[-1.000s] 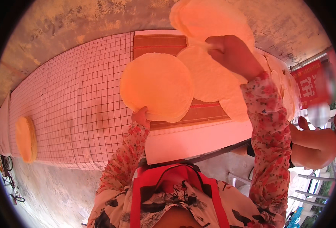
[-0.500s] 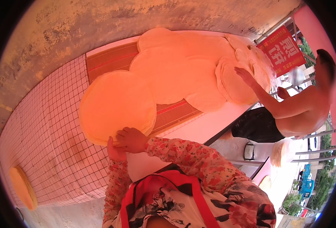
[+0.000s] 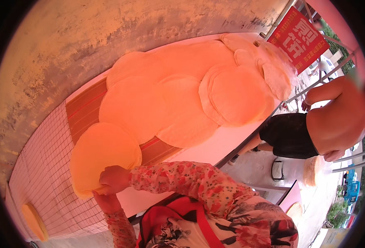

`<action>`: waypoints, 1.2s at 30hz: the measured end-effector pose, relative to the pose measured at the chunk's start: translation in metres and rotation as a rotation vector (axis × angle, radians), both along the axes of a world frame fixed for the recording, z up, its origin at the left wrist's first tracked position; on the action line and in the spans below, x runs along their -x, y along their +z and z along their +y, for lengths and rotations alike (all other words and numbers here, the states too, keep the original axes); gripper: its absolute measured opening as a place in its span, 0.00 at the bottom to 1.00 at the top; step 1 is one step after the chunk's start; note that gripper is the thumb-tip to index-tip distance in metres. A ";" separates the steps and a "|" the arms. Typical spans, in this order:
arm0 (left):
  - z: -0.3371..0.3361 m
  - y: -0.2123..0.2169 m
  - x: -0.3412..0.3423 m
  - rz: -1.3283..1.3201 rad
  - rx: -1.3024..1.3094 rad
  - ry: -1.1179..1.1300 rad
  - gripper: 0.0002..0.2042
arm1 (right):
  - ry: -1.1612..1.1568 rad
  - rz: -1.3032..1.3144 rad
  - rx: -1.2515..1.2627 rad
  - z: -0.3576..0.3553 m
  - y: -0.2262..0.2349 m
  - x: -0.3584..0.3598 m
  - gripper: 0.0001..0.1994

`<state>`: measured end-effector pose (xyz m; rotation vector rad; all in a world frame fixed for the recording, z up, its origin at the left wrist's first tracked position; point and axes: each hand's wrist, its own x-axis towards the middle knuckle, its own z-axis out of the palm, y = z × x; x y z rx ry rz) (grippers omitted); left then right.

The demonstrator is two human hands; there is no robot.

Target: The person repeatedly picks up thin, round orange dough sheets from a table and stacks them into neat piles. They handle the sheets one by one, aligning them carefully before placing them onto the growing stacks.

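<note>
A round stack of thin, pale flatbreads [image 3: 106, 153] lies at the left, partly on the grid-patterned cloth. At its near edge my right hand [image 3: 116, 179] is closed, fingers bent in a pinch on the rim of a flatbread. My left hand [image 3: 107, 201] is just below and touches the same rim from underneath; its fingers are mostly hidden by the right hand and the flatbreads. Beyond lie more wide, overlapping flatbreads [image 3: 141, 105], with a layered pile [image 3: 238, 97] of them farther right.
Under the flatbreads is a striped brown mat [image 3: 87, 113] on a table with grid-patterned cloth [image 3: 42, 165]. A stained wall [image 3: 108, 33] runs behind. At the right stands a person [image 3: 335, 111] in black shorts, near a red sign [image 3: 298, 39]. Another stack [image 3: 34, 221] sits at lower left.
The view has shifted, so the table sits lower and farther left. My hands stay at the stack's rim. The other person has withdrawn a hand from the layered pile and turned away.
</note>
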<state>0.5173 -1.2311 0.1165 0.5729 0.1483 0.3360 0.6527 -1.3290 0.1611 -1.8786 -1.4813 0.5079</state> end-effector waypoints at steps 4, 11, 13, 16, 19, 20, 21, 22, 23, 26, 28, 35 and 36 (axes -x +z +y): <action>-0.053 -0.005 0.008 -0.026 -0.016 0.025 0.30 | 0.109 0.187 0.079 -0.047 0.007 -0.010 0.19; -0.068 -0.004 0.016 0.320 -0.433 0.165 0.29 | 0.187 0.354 0.018 -0.076 0.009 -0.016 0.21; -0.069 0.005 0.002 0.491 -0.710 0.191 0.26 | 0.186 0.356 -0.046 -0.065 -0.009 -0.024 0.22; -0.073 0.005 -0.013 0.447 -0.359 0.360 0.24 | 0.164 0.297 -0.144 -0.050 -0.041 -0.027 0.25; -0.059 -0.001 0.000 0.317 -0.304 0.372 0.26 | 0.261 0.516 0.099 -0.048 0.001 -0.032 0.30; -0.057 0.000 -0.001 0.263 -0.274 0.373 0.27 | 0.271 0.474 0.079 -0.047 -0.004 -0.036 0.30; -0.053 -0.002 0.000 0.292 -0.251 0.346 0.29 | 0.249 0.577 0.129 -0.047 0.005 -0.037 0.28; -0.054 -0.006 0.002 0.246 -0.221 0.330 0.31 | 0.257 0.621 0.140 -0.045 -0.012 -0.041 0.27; -0.053 -0.008 0.005 0.244 -0.180 0.298 0.33 | 0.250 0.666 0.151 -0.043 -0.028 -0.043 0.26; -0.052 -0.016 0.024 0.278 -0.172 0.352 0.34 | 0.242 0.854 0.274 -0.035 -0.034 -0.039 0.25; -0.051 -0.023 0.034 0.300 -0.160 0.383 0.34 | 0.273 0.821 0.235 -0.030 -0.040 -0.030 0.23; -0.049 -0.014 0.034 0.493 -0.047 0.432 0.30 | 0.024 0.948 0.078 -0.024 -0.069 -0.021 0.17; -0.048 -0.012 0.030 0.488 -0.061 0.438 0.28 | 0.020 0.869 0.070 -0.025 -0.070 -0.020 0.17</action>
